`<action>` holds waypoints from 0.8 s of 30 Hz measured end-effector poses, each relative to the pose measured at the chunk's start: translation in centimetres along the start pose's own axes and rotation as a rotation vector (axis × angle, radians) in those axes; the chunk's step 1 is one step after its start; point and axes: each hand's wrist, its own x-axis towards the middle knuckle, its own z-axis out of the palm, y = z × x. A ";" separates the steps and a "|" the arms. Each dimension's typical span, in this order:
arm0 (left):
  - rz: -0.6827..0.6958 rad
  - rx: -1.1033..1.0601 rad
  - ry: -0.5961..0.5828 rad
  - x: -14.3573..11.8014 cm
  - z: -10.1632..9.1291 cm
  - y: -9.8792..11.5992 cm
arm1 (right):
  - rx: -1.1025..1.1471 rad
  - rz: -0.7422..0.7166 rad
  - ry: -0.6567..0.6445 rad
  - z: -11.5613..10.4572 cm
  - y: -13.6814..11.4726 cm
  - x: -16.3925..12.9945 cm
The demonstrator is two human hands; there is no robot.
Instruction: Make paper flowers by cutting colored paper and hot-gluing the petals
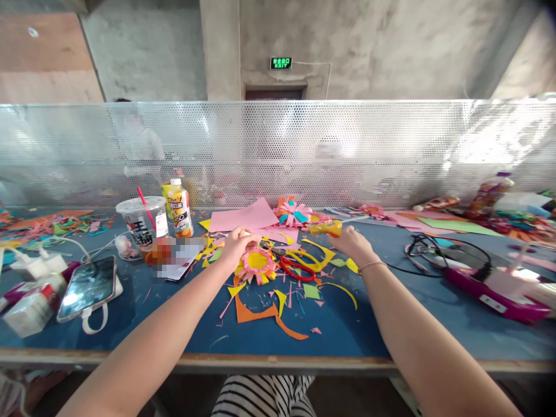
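Both forearms stretch toward twelve o'clock over the blue surface point(391, 324): left hand point(237, 246) grips a pink-and-yellow paper flower point(257, 263); right hand point(354, 243), fingers loosely spread, touches an orange glue gun point(325, 229).

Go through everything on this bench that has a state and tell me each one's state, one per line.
Pink and yellow paper flower: held by left hand.
Orange glue gun: at right hand, grip unclear.
Red-handled scissors: lying on table, untouched.
Clear plastic cup: upright, lidded, straw in.
Smartphone: lying flat, cable attached.

Both arms outstretched; hands, left point(237, 246) and right point(353, 243), curled.
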 end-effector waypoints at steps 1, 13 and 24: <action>0.003 0.015 -0.008 0.1 0.0 -0.1 | 0.030 0.020 0.024 -0.4 -0.6 -0.2; 0.202 0.392 0.054 0.1 -0.1 -0.2 | 0.180 -0.718 0.566 -0.7 -6.6 -2.9; 0.192 0.446 0.073 -0.4 0.4 0.2 | 0.156 -0.795 0.587 -1.3 -8.0 -4.0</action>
